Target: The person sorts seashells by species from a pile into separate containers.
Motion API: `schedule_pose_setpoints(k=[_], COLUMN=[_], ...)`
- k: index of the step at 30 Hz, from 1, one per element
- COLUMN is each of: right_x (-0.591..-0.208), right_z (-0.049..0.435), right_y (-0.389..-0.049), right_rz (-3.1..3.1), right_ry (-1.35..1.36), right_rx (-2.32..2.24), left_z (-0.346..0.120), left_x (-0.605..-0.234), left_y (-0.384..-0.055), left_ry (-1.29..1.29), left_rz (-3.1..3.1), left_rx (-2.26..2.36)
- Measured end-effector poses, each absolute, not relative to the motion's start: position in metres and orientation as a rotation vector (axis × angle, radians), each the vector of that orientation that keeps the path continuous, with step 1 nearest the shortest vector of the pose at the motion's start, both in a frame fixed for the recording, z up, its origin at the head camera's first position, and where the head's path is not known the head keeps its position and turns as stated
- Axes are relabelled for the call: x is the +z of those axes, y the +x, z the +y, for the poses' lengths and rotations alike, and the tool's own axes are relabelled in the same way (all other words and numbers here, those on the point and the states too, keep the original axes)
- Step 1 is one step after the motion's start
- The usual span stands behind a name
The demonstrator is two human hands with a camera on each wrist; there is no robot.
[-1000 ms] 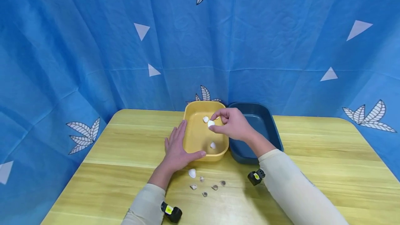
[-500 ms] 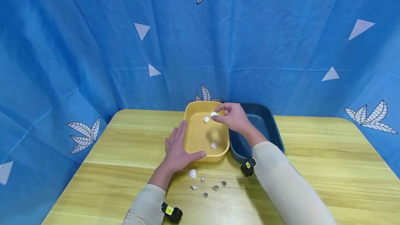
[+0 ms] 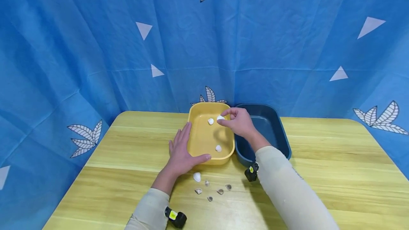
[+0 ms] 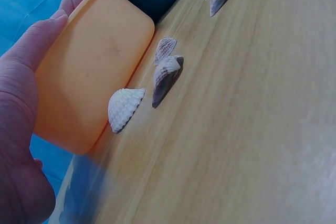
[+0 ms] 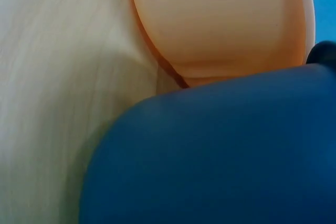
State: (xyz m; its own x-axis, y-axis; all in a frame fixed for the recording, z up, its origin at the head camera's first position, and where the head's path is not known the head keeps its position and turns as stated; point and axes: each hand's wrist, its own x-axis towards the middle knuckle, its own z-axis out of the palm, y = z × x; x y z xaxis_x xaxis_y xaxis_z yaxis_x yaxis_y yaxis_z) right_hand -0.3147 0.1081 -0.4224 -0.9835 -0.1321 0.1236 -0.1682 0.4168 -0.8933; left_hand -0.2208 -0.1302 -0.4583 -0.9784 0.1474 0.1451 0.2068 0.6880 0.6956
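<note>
My right hand (image 3: 241,121) pinches a white seashell (image 3: 220,118) between thumb and index finger, over the back right part of the yellow bin (image 3: 199,144). Two other white shells lie on that bin's floor, one shell (image 3: 211,121) near the back and one shell (image 3: 218,148) near the front. Along the bin's left wall rest the straight fingers of my left hand (image 3: 182,153), its thumb stretched over the front rim. In the right wrist view the right hand and its shell are hidden; the blue bin (image 5: 220,156) fills the lower part.
A large white shell (image 4: 125,107) lies on the wooden table (image 3: 335,166) just in front of the yellow bin. Several small brownish shells (image 3: 220,191) are scattered nearer. The blue bin stands right beside the yellow one, with a blue curtain (image 3: 274,45) behind.
My right hand has moved slightly back and to the right with the pinched shell, its forearm swinging left. The left hand and the shells on the table stay put.
</note>
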Motion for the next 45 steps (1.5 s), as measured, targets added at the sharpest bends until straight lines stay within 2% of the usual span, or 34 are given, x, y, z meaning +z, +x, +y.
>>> schedule_pose_setpoints(k=[29,36,45], right_x=[-0.419,-0.409,-0.393], right_z=[0.107,0.103,0.091], right_y=[-0.309,-0.295,-0.263], right_rz=[-2.624,-2.603,-2.514], right_ry=[0.25,0.323,0.554], right_rx=[1.661,1.697,1.774], left_z=[-0.13,-0.13,-0.13], left_x=[-0.457,-0.456,-0.458], left_y=[-0.221,-0.22,-0.22], left_ry=[-0.309,-0.313,-0.298], left_rz=[-2.821,-2.814,-2.809], left_rx=[-1.189,-1.184,-1.188])
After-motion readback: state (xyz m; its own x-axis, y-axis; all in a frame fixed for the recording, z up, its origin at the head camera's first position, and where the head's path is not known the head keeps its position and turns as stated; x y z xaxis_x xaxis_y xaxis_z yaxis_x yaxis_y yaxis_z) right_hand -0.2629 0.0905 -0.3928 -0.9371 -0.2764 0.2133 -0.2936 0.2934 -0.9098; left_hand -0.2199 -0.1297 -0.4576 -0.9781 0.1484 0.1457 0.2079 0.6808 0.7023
